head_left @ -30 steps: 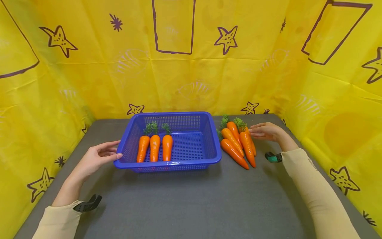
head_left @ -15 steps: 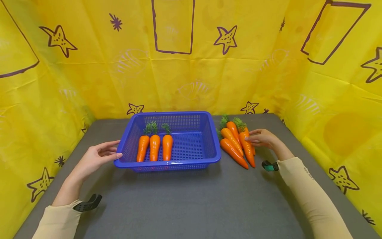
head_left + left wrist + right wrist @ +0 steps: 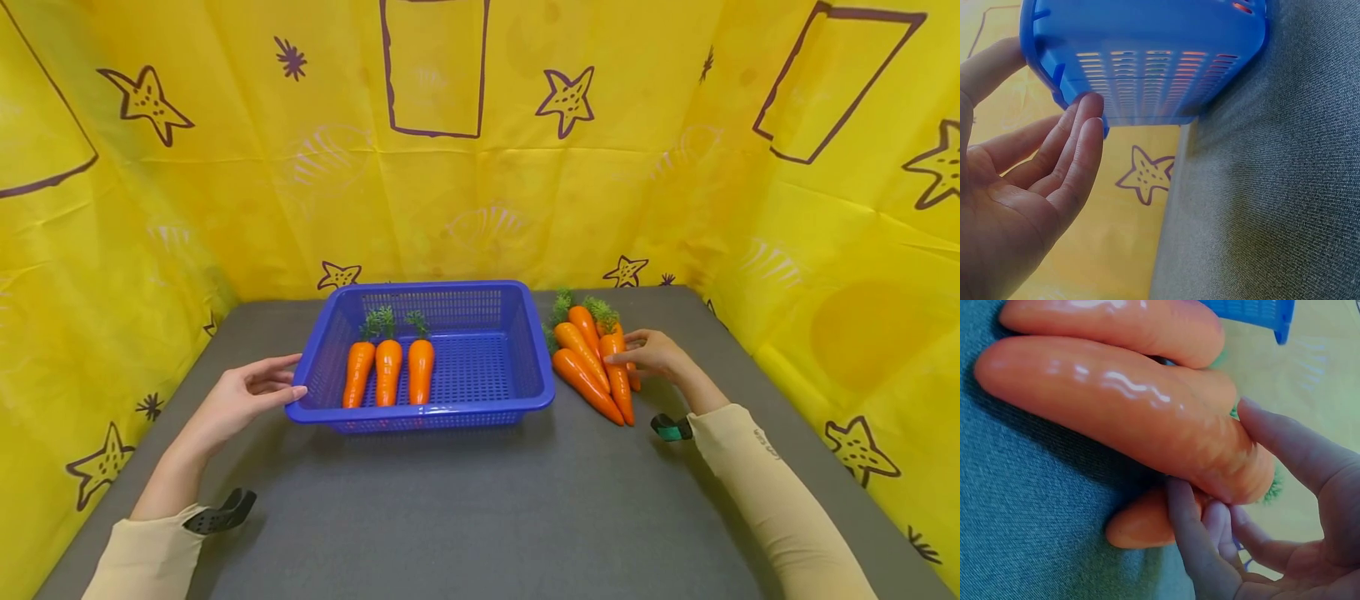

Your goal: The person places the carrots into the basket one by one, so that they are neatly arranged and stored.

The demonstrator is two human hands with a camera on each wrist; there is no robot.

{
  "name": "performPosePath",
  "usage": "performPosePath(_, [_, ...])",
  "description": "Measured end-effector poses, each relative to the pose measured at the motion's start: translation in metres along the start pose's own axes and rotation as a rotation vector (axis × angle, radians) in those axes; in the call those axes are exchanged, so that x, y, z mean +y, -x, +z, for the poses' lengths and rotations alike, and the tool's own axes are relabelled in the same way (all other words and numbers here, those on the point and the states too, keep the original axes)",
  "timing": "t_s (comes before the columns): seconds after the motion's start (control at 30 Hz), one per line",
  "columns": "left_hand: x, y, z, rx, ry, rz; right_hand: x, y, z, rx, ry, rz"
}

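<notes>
A blue plastic basket stands on the dark grey table, with three orange carrots side by side in its left half. My left hand holds the basket's left corner. In the left wrist view its thumb is at the rim, and the fingers lie against the outer side. To the right of the basket lies a pile of several carrots with green tops. My right hand pinches the rightmost upper carrot near its leafy end, thumb on one side and fingers on the other. Another carrot lies partly beneath it.
Yellow cloth walls with drawn starfish surround the table on the back and both sides. The basket's right wall stands close beside the carrot tops. Black wrist straps show at both sleeves.
My right hand has moved left and slightly down from the pile's edge and taken hold of a carrot. That carrot's tip has shifted a little left. The left hand and basket stay put.
</notes>
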State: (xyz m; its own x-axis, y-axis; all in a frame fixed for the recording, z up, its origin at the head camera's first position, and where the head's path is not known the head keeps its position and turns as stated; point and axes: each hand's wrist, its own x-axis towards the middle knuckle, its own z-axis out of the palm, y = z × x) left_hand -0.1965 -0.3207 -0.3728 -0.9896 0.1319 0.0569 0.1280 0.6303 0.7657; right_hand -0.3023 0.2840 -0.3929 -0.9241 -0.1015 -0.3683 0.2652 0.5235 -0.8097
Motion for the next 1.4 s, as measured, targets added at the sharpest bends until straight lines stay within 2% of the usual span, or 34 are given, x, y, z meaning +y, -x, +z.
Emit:
performPosePath(0.33, [-0.001, 0.000, 0.000, 0.001, 0.005, 0.003, -0.002, 0.002, 0.002, 0.004, -0.022, -0.015])
performPosePath(0.77, [0.000, -0.001, 0.000, -0.006, -0.006, -0.005, 0.000, 0.002, -0.006, -0.096, -0.155, -0.016])
performPosePath(1.23, [0.001, -0.001, -0.001, -0.002, -0.005, 0.001, -0.032, 0.017, -0.019, -0.093, -0.213, -0.054])
performPosePath(1.4, [0.001, 0.000, -0.001, -0.005, -0.005, -0.003, -0.046, 0.022, -0.022, -0.095, -0.187, -0.068])
